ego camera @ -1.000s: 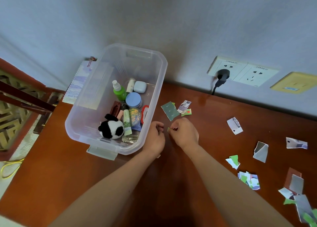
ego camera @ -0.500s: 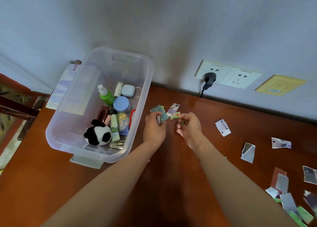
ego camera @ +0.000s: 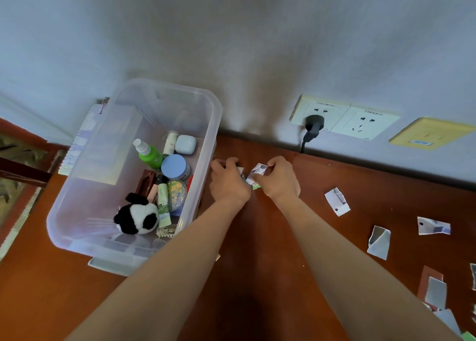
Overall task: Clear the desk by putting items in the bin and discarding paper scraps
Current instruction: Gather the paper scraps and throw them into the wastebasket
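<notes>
A clear plastic bin (ego camera: 206, 124) stands on the brown desk (ego camera: 270, 263) at the left, by the wall. It holds a panda plush (ego camera: 137, 218), a green spray bottle (ego camera: 149, 154), a blue-lidded jar (ego camera: 174, 166) and other small items. Just right of the bin, my left hand (ego camera: 228, 182) is closed around paper scraps. My right hand (ego camera: 279, 179) pinches a white and purple scrap (ego camera: 257, 172) between the two hands. More torn paper scraps (ego camera: 337, 201) lie scattered on the desk to the right.
A wall runs along the desk's far edge with a socket plate (ego camera: 360, 121), a black plug (ego camera: 313, 128) in it and a yellow plate (ego camera: 430, 133). A spiral notebook (ego camera: 77, 144) leans behind the bin. Scraps (ego camera: 378, 241) crowd the right side.
Both hands moved forward to the scraps near the bin's right wall. The scraps that lay there are now gathered between my hands.
</notes>
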`<state>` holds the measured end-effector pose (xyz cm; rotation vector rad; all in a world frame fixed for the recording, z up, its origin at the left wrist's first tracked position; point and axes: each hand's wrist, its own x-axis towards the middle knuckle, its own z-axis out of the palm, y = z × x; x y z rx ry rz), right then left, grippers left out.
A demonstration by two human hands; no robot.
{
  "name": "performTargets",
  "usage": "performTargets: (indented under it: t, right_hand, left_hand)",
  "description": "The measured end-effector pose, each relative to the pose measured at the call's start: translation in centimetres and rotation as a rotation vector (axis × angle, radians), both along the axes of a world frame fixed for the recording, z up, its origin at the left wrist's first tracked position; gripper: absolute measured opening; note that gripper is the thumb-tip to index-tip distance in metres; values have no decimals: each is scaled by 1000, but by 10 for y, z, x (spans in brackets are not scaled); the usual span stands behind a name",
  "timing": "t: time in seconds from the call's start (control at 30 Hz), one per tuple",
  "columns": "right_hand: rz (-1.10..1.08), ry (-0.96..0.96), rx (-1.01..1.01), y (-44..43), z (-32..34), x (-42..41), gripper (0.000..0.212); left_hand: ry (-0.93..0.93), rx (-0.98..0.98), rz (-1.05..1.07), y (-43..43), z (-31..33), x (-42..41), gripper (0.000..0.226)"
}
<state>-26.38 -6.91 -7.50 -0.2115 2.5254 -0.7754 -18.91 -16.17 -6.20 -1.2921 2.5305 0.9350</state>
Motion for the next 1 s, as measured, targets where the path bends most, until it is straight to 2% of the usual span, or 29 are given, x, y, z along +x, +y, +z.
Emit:
performTargets:
  t: [0.23,0.33,0.47,0.53,0.6,0.73,0.8,0.9,1.0]
  right_hand:
    - [67,31,7,-2,-4,1,14]
    - [-98,-58,-191,0,-2,1,14]
    - [-469,-357,-580,6,10,4,17]
    - [-550,-481,-659,10,17,5,20]
    - [-558,-524,-674,14,20,7,24]
    - [-391,-393,-558,17,13,8,18]
    - [-181,-245,-387,19,5,7,16]
    - [85,-61,-69,23,-2,9,31]
    - [116,-21,12,23,0,11,27]
  left_hand:
    - [-125,-55,-42,-6,-4,-2,50]
    - [-138,-80,-65,-5,-4,-1,62]
    - [-157,-127,-113,-6,-4,1,64]
    - [-188,-132,-121,-6,-4,2,64]
    - [-204,-119,-114,-5,-4,2,63]
    - [-174,-156,-128,-3,-5,6,54]
    - [-144,-177,-143,-2,-4,9,49]
    - [-89,-188,-140,-1,-4,13,37]
    - [-33,-191,-107,2,-4,18,32]
